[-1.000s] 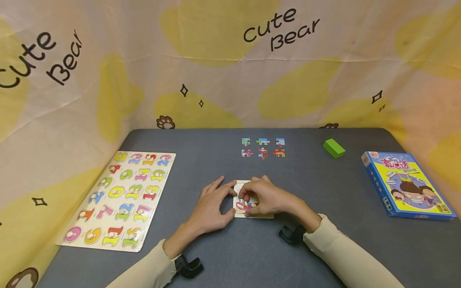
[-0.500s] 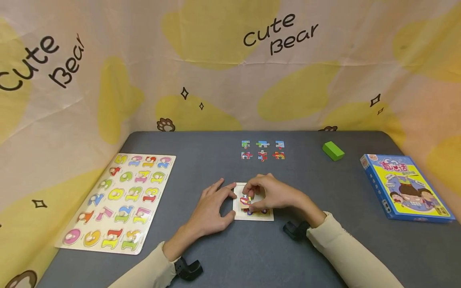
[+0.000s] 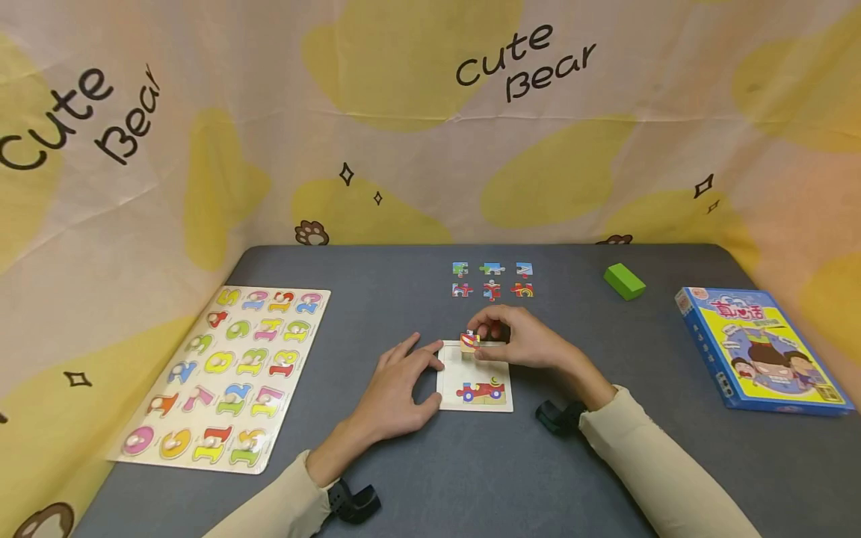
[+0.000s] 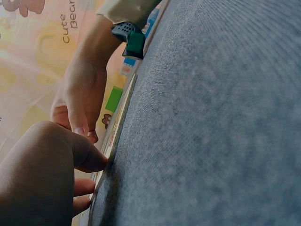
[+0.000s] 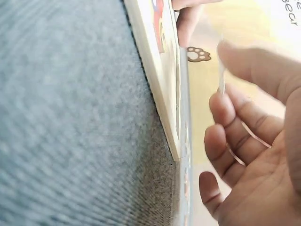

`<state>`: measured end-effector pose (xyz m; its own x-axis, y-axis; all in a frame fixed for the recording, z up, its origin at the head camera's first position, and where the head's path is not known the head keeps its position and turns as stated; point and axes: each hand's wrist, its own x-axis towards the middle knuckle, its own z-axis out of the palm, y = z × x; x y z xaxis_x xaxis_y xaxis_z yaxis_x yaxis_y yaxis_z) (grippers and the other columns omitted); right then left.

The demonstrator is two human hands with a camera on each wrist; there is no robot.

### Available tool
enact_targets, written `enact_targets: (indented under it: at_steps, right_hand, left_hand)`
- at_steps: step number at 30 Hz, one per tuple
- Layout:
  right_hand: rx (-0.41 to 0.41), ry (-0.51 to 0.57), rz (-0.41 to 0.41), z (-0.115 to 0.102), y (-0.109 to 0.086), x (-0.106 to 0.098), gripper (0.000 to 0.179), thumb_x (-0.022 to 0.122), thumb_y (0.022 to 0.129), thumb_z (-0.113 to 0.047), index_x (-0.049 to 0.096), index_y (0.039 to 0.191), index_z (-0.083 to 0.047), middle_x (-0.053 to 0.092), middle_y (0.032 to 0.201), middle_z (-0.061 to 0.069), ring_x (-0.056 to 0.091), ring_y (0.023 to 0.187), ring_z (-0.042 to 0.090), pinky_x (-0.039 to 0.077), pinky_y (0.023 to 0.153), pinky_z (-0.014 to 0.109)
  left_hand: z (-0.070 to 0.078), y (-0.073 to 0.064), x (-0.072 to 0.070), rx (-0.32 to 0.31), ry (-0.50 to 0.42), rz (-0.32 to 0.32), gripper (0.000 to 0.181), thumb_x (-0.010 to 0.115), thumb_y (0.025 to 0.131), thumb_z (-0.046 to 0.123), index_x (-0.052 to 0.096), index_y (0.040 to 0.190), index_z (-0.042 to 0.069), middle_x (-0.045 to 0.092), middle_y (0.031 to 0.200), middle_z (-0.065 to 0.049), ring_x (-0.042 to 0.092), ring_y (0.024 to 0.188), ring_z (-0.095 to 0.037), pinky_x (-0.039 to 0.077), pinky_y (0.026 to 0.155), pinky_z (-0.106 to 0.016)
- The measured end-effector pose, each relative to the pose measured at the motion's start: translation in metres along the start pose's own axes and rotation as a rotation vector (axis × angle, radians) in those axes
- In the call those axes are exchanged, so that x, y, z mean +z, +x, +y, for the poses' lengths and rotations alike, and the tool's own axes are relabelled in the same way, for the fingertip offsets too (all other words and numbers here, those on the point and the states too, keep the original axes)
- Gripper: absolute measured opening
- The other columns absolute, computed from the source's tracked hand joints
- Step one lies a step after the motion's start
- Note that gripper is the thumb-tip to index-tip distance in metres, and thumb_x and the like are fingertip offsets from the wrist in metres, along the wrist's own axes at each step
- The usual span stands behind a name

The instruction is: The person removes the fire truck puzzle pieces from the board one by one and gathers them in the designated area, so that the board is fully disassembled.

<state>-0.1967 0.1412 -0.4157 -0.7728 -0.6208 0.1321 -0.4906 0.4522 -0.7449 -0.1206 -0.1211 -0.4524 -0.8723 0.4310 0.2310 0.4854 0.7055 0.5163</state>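
Observation:
A small wooden puzzle board (image 3: 452, 373) lies on the table before me, with a joined picture of a red car (image 3: 480, 394) in its lower part. Over the board's far edge, my right hand (image 3: 528, 338) pinches a jigsaw piece (image 3: 469, 342) between thumb and fingers; the right wrist view shows that piece edge-on. My left hand (image 3: 397, 388) lies at the board's left side, its fingertips and thumb touching the border. In the left wrist view the left thumb and fingers (image 4: 87, 186) meet the board's thin edge.
Several loose jigsaw pieces (image 3: 492, 290) lie in two rows beyond the board. A number puzzle board (image 3: 269, 441) is at the left. To the right are a green block (image 3: 624, 282) and a blue-and-yellow box (image 3: 763, 350). A printed cloth (image 3: 417, 149) hangs behind the table.
My right hand has lifted a piece from the lower left of the board and moved it up toward the far edge, uncovering the red car. The left hand stays in place.

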Motion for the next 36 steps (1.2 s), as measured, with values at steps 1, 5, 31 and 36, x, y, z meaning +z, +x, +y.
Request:
enact_targets:
  at_steps: [1,5,31,36]
  right_hand:
    - [0.003,-0.003,0.01,0.001,0.001,-0.001,0.033,0.086,0.082,-0.017,0.072,0.112,-0.011,0.067,0.094,0.006,0.06,0.086,0.021,0.052,0.076,0.029]
    - [0.006,-0.033,0.033,0.005,0.005,-0.005,0.033,0.085,0.082,-0.015,0.071,0.111,-0.009,0.066,0.095,0.007,0.058,0.085,0.021,0.05,0.076,0.029]
    - [0.109,-0.191,0.066,0.019,0.044,-0.005,0.043,0.084,0.083,-0.018,0.068,0.119,-0.001,0.066,0.098,0.011,0.056,0.085,0.021,0.046,0.076,0.029]
    - [0.114,-0.183,0.149,0.023,0.039,0.001,0.035,0.086,0.081,-0.018,0.073,0.11,-0.003,0.066,0.095,0.009,0.056,0.084,0.02,0.045,0.075,0.03]
  left_hand:
    - [0.0,0.0,0.0,-0.002,0.001,-0.003,0.03,0.07,0.085,0.028,0.066,0.114,0.022,0.052,0.155,0.002,0.032,0.154,-0.032,0.025,0.12,-0.062]
    - [0.001,0.001,0.0,-0.001,0.001,-0.006,0.03,0.069,0.085,0.028,0.066,0.114,0.022,0.052,0.156,0.002,0.031,0.154,-0.033,0.024,0.121,-0.062]
    - [-0.001,0.0,0.001,0.021,-0.01,-0.001,0.028,0.068,0.085,0.026,0.067,0.113,0.022,0.052,0.155,0.001,0.033,0.154,-0.033,0.025,0.12,-0.062]
    - [-0.002,0.0,0.002,0.02,-0.002,0.003,0.028,0.068,0.085,0.026,0.066,0.112,0.022,0.052,0.155,0.002,0.033,0.154,-0.033,0.026,0.12,-0.062]
